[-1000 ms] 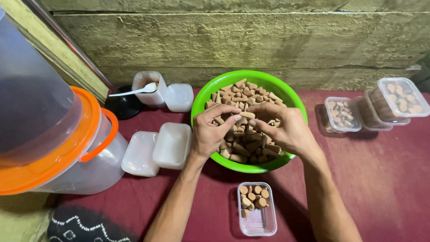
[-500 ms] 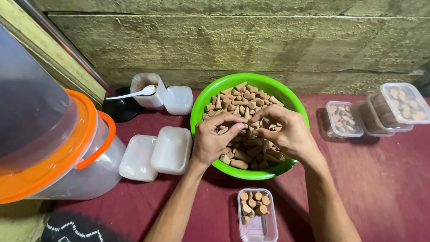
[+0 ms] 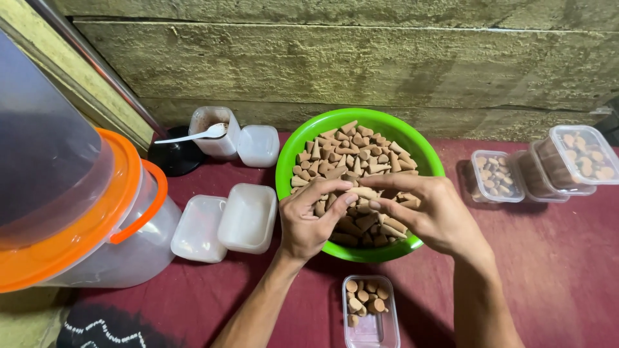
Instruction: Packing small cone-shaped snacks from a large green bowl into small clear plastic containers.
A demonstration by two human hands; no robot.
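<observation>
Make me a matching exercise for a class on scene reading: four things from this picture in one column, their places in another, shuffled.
Things:
1. green bowl
2. white spoon
3. small clear box
4. orange-rimmed bucket

Places:
A. far left
B. between the forearms, partly filled with cones
C. resting on a white tub by the wall
D. under both hands, heaped with cones

Pairs: 1-D, 2-C, 3-B, 4-A

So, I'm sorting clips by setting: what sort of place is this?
Probably a small home packing spot on the floor: a green bowl of brown cones, small clear tubs filled with them, and a rough wall.
</observation>
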